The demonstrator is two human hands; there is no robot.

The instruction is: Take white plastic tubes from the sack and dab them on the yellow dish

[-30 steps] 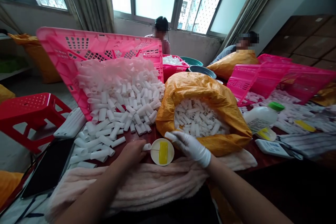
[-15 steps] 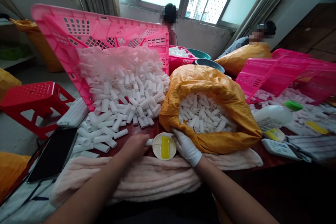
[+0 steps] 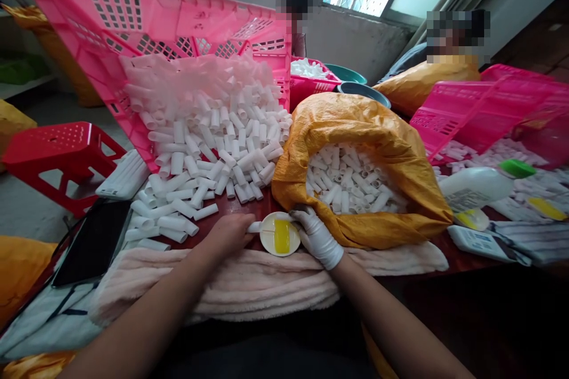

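My bare left hand (image 3: 227, 234) is closed around a short white tube whose end (image 3: 254, 227) pokes out toward a small round white dish with a yellow pad (image 3: 280, 235). My right hand (image 3: 316, 235), in a white glove, rests curled at the dish's right edge, its fingertips over the rim; I cannot make out anything in it. Both hands lie on the table's front edge above a pink fleece cloth (image 3: 249, 287). Behind them an orange sack (image 3: 382, 148) holds white tubes, and a tipped pink basket (image 3: 169, 41) spills a heap of white tubes (image 3: 208, 148).
A black phone (image 3: 91, 243) and a white ribbed block (image 3: 124, 176) lie at left, near a red stool (image 3: 57, 157). A white bottle with a green cap (image 3: 482, 183), more pink baskets (image 3: 471, 112) and tubes sit at right. Two other people sit across the table.
My gloved right hand drew back from the sack's mouth to the dish's edge. The left hand stayed by the dish with its tube. The camera tilted down and moved closer.
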